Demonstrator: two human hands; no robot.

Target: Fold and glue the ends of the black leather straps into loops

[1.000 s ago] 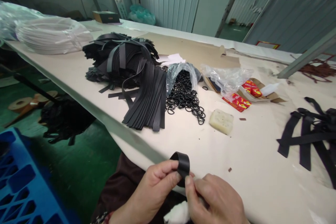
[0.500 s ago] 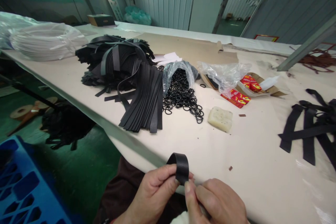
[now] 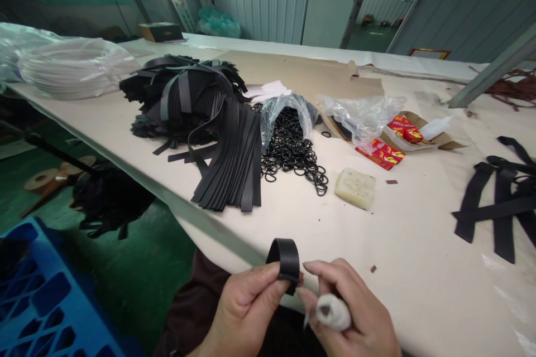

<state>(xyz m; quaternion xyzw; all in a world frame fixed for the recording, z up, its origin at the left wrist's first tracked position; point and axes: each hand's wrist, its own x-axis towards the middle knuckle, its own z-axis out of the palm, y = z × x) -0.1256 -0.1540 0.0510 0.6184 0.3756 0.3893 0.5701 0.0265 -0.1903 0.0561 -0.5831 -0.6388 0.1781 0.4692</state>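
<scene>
A black leather strap point(image 3: 288, 257), bent into a loop, is pinched near its overlapping ends by my left hand point(image 3: 251, 301) at the table's front edge. Close beside it on the right, my right hand point(image 3: 355, 309) has its fingers curled around a tool with a white, cloth-like wrapped handle point(image 3: 334, 312). A thin pointed part shows below that hand, but the tool's kind is unclear. Its thumb and index finger are apart, just off the strap. Farther back lie a big bundle of black straps point(image 3: 228, 156) and a heap of black D-rings point(image 3: 288, 145) spilling from a plastic bag.
A pale yellow block point(image 3: 355, 188) sits right of the rings. Behind it are red packets point(image 3: 383, 154) and a clear plastic bag point(image 3: 364, 114). More black straps point(image 3: 505, 206) lie at the right. A blue plastic pallet point(image 3: 37, 290) is on the floor at left.
My right hand has drawn back slightly from the strap and turned, bringing the white-handled tool into view. The strap's loop has shifted a little; my left hand still pinches it.
</scene>
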